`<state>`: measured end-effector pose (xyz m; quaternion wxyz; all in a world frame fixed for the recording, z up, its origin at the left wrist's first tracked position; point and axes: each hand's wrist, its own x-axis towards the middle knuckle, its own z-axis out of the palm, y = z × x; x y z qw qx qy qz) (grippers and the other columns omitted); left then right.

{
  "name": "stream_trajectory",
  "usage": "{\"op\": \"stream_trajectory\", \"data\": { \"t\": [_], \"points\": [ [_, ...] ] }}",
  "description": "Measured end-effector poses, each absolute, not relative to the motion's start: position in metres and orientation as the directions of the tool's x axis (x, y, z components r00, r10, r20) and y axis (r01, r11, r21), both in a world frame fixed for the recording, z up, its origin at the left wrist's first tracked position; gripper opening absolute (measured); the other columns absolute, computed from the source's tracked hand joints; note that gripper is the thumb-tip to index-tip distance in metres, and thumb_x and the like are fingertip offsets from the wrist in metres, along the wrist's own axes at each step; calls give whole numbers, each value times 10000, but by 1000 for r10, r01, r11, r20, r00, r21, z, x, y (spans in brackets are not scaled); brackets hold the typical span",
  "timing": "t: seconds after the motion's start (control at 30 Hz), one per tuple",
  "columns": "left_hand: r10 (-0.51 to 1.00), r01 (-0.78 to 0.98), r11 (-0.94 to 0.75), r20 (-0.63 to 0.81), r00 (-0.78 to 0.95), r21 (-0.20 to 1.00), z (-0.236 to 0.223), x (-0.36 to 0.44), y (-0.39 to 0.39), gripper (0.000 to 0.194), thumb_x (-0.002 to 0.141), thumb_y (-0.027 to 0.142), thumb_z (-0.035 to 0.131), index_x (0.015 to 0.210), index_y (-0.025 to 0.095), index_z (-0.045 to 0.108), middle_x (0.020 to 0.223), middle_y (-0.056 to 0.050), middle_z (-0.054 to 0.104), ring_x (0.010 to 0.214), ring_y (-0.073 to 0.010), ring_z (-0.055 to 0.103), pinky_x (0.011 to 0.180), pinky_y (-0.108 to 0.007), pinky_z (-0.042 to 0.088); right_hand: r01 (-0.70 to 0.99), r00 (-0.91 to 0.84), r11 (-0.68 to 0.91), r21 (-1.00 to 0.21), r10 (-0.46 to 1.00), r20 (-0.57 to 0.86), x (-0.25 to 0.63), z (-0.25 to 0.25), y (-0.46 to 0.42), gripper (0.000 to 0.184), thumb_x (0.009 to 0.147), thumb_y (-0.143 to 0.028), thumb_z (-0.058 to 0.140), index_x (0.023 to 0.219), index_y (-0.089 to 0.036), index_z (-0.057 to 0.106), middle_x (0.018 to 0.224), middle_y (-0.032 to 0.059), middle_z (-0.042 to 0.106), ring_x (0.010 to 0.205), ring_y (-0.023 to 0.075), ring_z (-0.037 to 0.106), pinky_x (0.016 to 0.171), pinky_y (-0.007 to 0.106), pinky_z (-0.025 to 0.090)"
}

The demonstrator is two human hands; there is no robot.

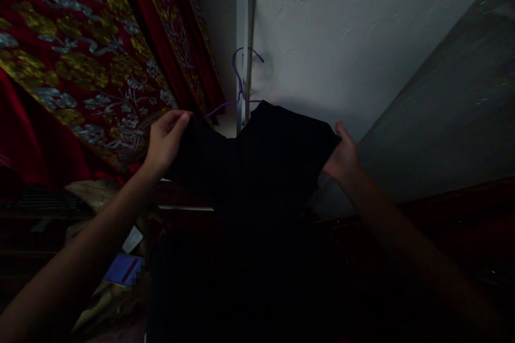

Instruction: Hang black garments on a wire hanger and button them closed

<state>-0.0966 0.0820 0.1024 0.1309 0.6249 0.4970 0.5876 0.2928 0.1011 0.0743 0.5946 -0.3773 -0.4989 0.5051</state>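
Two hands hold one dark garment [277, 161] at the centre of the frame. The left hand [167, 138] is clamped on its end at centre left, thumb and fingers pinching the cloth; the right hand [344, 155] is clamped on the outer edge at centre right, its thumb pointing up. A purple hanger [240, 88] shows above the neckline, beside a pale upright strip [245, 5]; I cannot tell what carries its hook. The cloth appears thin and soft, so I judge it light and not fragile, but it sags easily between the holds. It seems not slippery for fingers, yet it may slide along the hanger's thin arms. The shoulder ends look the best places to grasp; the lower part is too dark to judge.
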Motion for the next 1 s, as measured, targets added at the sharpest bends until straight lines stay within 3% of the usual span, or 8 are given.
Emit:
{"op": "stream_trajectory", "data": {
  "t": [0.1, 0.2, 0.37, 0.47, 0.67, 0.8, 0.9, 1.0],
  "points": [
    [827, 523, -397, 542, -152, 754, 108, -92, 80, 388, 925, 536, 570, 834, 194, 729, 796, -31, 696, 778, -198, 635, 723, -307, 488, -255, 17, 186, -949, 982, 188, 291, 86, 92, 454, 745, -693, 704, 798, -242, 685, 849, 70, 741, 1026, 331, 701, 881, 476, 586],
    [844, 578, -375, 525, -111, 725, 113, -90, 83, 241, 808, 442, 692, 808, 201, 718, 779, -24, 712, 735, -214, 632, 647, -299, 473, -120, 45, 267, -956, 964, 263, 289, 102, 82, 370, 702, -580, 811, 773, -242, 679, 827, 55, 741, 1019, 318, 707, 902, 445, 579],
    [836, 705, -360, 547, -47, 611, 126, -88, 86, 342, 891, 453, 564, 717, 187, 689, 693, -29, 665, 666, -201, 586, 625, -310, 430, 99, 63, 345, -933, 934, 352, 283, 112, 67, 387, 766, -644, 725, 892, -279, 714, 925, 65, 748, 1052, 333, 697, 870, 454, 588],
    [840, 766, -347, 543, -3, 541, 132, -86, 88, 357, 844, 495, 633, 663, 188, 635, 610, -13, 589, 601, -179, 524, 595, -301, 392, 128, 48, 369, -921, 925, 377, 279, 109, 60, 421, 802, -655, 679, 989, -280, 720, 951, 76, 744, 1044, 327, 697, 876, 467, 589],
    [852, 523, -461, 521, 37, 717, 130, -82, 92, 394, 962, 425, 389, 805, 185, 660, 767, -47, 647, 754, -214, 595, 708, -328, 466, 125, 155, 398, -909, 897, 414, 274, 114, 68, 505, 819, -694, 634, 1129, -301, 699, 976, 105, 738, 1077, 352, 680, 834, 485, 595],
    [821, 578, -488, 569, 49, 654, 134, -80, 96, 234, 865, 419, 571, 843, 202, 654, 810, -25, 654, 779, -205, 586, 731, -314, 463, 51, 192, 471, -881, 861, 471, 258, 138, 89, 451, 840, -637, 626, 1068, -253, 686, 1010, 82, 738, 1144, 324, 663, 894, 452, 581],
    [794, 649, -450, 607, -24, 614, 135, -87, 106, 274, 857, 465, 624, 793, 199, 645, 750, -12, 627, 698, -181, 548, 645, -299, 424, -35, 84, 482, -876, 874, 478, 235, 154, 84, 413, 900, -603, 561, 1074, -256, 703, 1006, 63, 744, 1160, 302, 668, 896, 423, 577],
    [779, 643, -431, 620, -90, 634, 129, -100, 112, 364, 914, 509, 570, 730, 200, 630, 663, -3, 570, 629, -164, 507, 570, -298, 373, -126, -272, 467, -875, 832, 484, 215, 159, 53, 479, 944, -652, 491, 1058, -259, 741, 978, 44, 750, 1080, 282, 707, 862, 400, 585]
  ]
}}
